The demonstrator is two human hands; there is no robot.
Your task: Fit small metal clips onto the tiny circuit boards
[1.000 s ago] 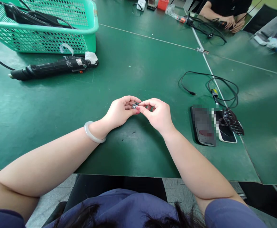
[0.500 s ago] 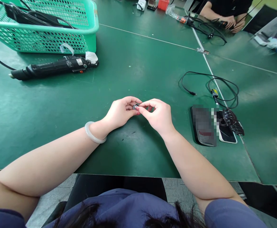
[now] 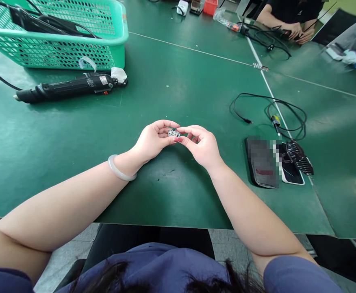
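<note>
A small dark part with silvery-white markings, perhaps a circuit board, (image 3: 174, 133) is pinched between the fingertips of both hands, just over the green table (image 3: 166, 195). My left hand (image 3: 153, 140), with a pale bangle (image 3: 120, 170) at its wrist, is closed on the part's left side. From the right, my right hand (image 3: 202, 146) grips it with thumb and index finger. The two thumb tips meet at its lower edge. Fingers hide some of the part, and its exact kind is too small to make out.
A green basket (image 3: 74, 51) with black cables stands at the back left, a black electric screwdriver (image 3: 71, 86) before it. To the right lie a black phone (image 3: 261, 162), a white-edged phone (image 3: 292, 173), a hair claw (image 3: 300, 156) and a cable (image 3: 257, 94). Another person's hands (image 3: 300, 32) work far right.
The small part has turned, so more of its marked face shows between my fingers. Both hands have risen slightly, and the thumb tips have come together.
</note>
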